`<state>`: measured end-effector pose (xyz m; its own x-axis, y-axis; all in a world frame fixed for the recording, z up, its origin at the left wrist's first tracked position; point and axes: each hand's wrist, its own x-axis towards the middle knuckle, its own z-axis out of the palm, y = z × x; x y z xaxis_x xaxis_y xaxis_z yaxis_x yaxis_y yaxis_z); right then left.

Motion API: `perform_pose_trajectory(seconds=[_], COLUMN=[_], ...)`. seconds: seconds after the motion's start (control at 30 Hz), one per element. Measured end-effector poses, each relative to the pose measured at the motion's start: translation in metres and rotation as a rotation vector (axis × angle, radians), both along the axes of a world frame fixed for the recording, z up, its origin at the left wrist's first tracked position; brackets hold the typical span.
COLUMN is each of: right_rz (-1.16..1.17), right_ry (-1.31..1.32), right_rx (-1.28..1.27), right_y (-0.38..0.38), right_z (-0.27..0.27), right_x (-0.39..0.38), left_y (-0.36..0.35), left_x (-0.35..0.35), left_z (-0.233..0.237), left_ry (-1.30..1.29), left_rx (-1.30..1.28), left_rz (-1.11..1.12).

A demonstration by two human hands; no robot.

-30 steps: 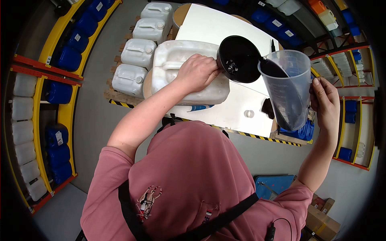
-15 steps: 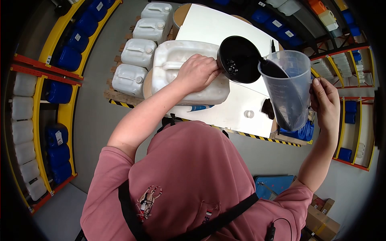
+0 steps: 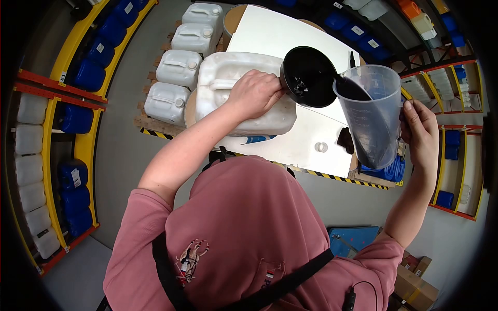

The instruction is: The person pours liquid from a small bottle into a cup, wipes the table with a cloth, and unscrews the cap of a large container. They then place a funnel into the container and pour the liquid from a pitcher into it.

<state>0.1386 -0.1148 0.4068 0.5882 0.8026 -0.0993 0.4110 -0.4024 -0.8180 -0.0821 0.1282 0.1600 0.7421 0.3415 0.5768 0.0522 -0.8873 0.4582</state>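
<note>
My left hand [image 3: 258, 93] has its fingers pinched on the rim of a black funnel [image 3: 305, 67], which overlaps the right end of a large white jerrycan [image 3: 282, 122]. My right hand [image 3: 419, 124] grips a translucent measuring jug [image 3: 371, 122] at its handle side. The jug is tilted toward the funnel, its spout just right of the funnel's rim. Black liquid [image 3: 355, 89] runs down inside the jug and out over the spout into the funnel. A few bright glints show inside the funnel. The jerrycan's opening is hidden behind the funnel.
The jerrycan stands on a white tabletop [image 3: 306, 147], where a small clear cap [image 3: 321, 147] and a dark object [image 3: 345, 140] lie. Several white jerrycans [image 3: 168, 101] stand on a pallet [image 3: 155, 124] to the left. Shelving [image 3: 85, 135] with blue containers flanks both sides.
Black liquid still pours from the jug, and the glints inside the funnel have shifted slightly. Both hands stay in nearly the same place.
</note>
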Motion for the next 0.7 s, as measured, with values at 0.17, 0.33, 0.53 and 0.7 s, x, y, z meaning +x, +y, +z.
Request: perform_pose_trajectory(seconds=[0.17,0.33,0.53,0.7], right_rz=[0.004,0.008,-0.001,0.005], right_ry=[-0.012,-0.008,-0.013,-0.027], right_rx=[0.002,0.001,-0.003,-0.007], right_y=[0.0006,0.0004,0.0005,0.0007], right_z=[0.0000,0.0007,0.0004,0.0006], right_x=[-0.0004,0.0002,0.0001,0.0003], left_y=[-0.0005,-0.0004,-0.0007,-0.0002], left_x=[0.0002,0.0000,0.0001,-0.0001], left_z=[0.0008,0.0013,0.0019,0.0013], left_ry=[-0.007,0.000,-0.008,-0.018], left_rx=[-0.006,-0.010,-0.006,0.004], left_rz=[0.001,0.000,-0.001,0.001])
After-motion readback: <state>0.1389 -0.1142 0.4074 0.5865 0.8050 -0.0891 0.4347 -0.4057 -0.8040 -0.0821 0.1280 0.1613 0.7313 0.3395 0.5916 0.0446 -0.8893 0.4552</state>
